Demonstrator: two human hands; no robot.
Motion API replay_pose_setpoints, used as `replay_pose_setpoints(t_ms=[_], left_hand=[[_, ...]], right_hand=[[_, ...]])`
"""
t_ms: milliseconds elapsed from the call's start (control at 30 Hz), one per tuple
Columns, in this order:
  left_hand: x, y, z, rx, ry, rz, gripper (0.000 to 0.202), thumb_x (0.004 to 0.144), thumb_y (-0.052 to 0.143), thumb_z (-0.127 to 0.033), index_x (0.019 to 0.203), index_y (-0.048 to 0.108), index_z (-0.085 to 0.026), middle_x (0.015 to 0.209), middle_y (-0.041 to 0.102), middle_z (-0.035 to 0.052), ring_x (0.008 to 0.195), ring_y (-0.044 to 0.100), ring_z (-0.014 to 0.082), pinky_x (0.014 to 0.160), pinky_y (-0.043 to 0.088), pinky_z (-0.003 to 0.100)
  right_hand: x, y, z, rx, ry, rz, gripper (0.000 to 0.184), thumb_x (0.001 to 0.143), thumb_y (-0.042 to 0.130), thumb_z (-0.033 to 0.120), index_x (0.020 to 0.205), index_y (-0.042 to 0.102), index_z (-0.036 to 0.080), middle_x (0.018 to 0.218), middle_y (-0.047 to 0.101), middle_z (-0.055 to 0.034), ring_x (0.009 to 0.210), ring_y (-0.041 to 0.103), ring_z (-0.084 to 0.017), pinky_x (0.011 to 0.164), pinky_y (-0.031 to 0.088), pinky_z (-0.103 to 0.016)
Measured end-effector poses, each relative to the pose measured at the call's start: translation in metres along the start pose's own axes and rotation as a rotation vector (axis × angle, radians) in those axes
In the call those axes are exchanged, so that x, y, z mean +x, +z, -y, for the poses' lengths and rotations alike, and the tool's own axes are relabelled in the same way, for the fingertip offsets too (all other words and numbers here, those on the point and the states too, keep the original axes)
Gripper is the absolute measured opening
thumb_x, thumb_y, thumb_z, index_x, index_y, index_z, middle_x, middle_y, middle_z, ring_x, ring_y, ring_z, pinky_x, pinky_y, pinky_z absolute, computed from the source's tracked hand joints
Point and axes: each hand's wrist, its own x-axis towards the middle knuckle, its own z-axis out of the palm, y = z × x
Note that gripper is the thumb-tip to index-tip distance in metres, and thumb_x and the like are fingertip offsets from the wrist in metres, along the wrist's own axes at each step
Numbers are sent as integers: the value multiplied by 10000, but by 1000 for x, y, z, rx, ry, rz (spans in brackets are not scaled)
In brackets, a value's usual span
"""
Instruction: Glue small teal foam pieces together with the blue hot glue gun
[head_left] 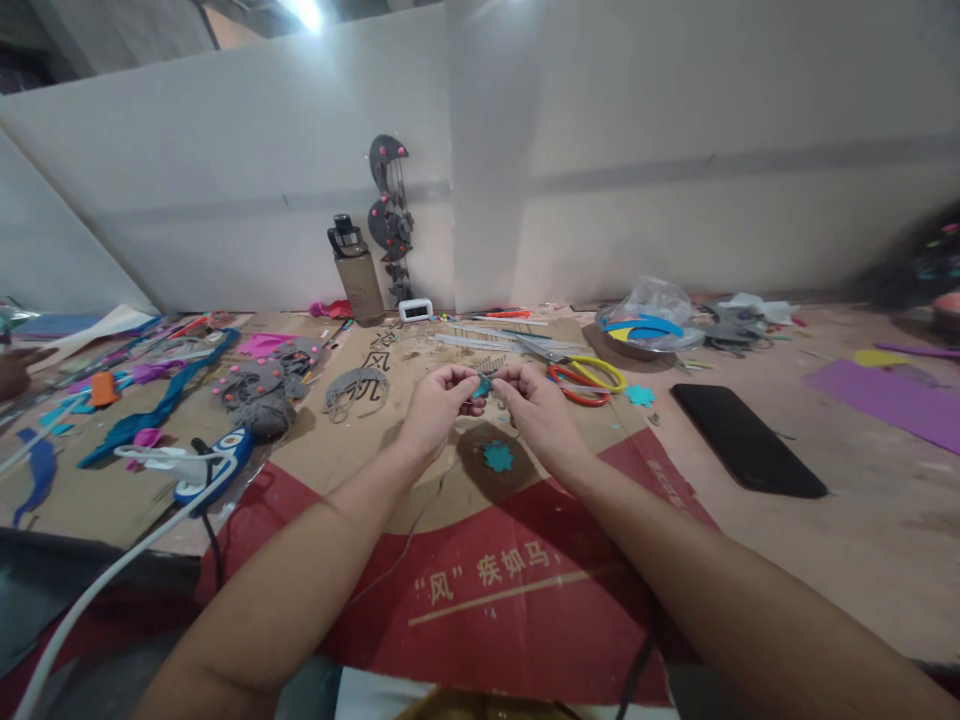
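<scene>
Above the cardboard sheet, my left hand [444,402] and my right hand [534,402] meet fingertip to fingertip. Both pinch a small teal felt piece [484,386] between thumb and fingers; its shape is mostly covered by the fingertips. Just below them a flat teal flower cutout [498,457] lies on the cardboard. Another teal flower cutout [640,396] rests to the right of my right hand. Scissors with red and yellow handles [592,378] lie beyond my right hand, blades pointing away to the left.
A black phone [746,440] and a purple sheet [889,400] lie to the right. A plastic-wrapped bowl [645,335] stands behind the scissors. At the back are a bottle [360,280] and a small white clock [415,310]. Leftward sit grey yarn [262,412], a power strip [217,470] and felt scraps.
</scene>
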Motion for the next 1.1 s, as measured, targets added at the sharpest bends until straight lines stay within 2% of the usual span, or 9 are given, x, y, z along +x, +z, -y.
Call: replay_pose_setpoints(t_ms=[167,333,400,500,633,833,967,1100], left_hand=[[-1,0,-1,-68,-44,49,260,637,744,-259,792,576,-136,646,599,-8,540,591,96,587,507,257],[-3,-3,-10,-155,-138,167,258,637,709,-299,804,606,-131,709,644,36,624,658,160,625,546,311],[-2,-5,-11,-126,-155,198,281,650,700,-334,832,619,-136,748,660,45,656,672,175,617,549,314],[-1,-6,-10,20,-124,223,313,674,717,-387,850,636,-142,745,664,41,666,661,157,579,531,273],[0,-6,-5,135,-89,188,326,663,745,-405,813,647,-132,707,660,36,647,645,135,549,506,234],[1,-6,-3,113,-65,107,313,665,756,-393,780,621,-135,717,671,39,654,660,141,530,504,227],[2,-6,-5,62,-86,103,333,642,777,-386,776,611,-131,725,661,29,635,660,136,525,507,228],[3,-6,-6,36,-92,120,335,640,782,-374,791,618,-124,732,653,26,640,662,134,526,509,222]], right_hand=[[1,-2,1,7,19,-8,203,772,573,409,758,566,207,630,533,27,525,417,-113,502,328,-255],[3,-4,1,9,26,-50,175,759,574,380,705,534,218,541,444,57,473,361,-105,488,297,-258],[2,-5,3,-30,21,-63,151,758,569,347,695,534,214,536,439,56,479,370,-106,497,302,-259],[1,-6,7,-99,-13,-38,132,770,556,315,704,552,201,582,519,28,534,447,-119,542,344,-262],[0,-5,4,-184,-94,-7,137,805,539,315,738,557,197,637,577,7,581,506,-132,579,374,-270],[-3,-4,-1,-180,-167,-14,143,840,538,323,927,516,213,720,588,3,658,571,-158,630,414,-285],[-6,-3,3,-258,-246,-19,92,853,522,296,820,514,210,728,564,-1,656,519,-144,638,394,-280],[-5,-4,4,-281,-245,-32,110,840,532,279,766,536,198,686,554,7,630,489,-134,614,374,-272]])
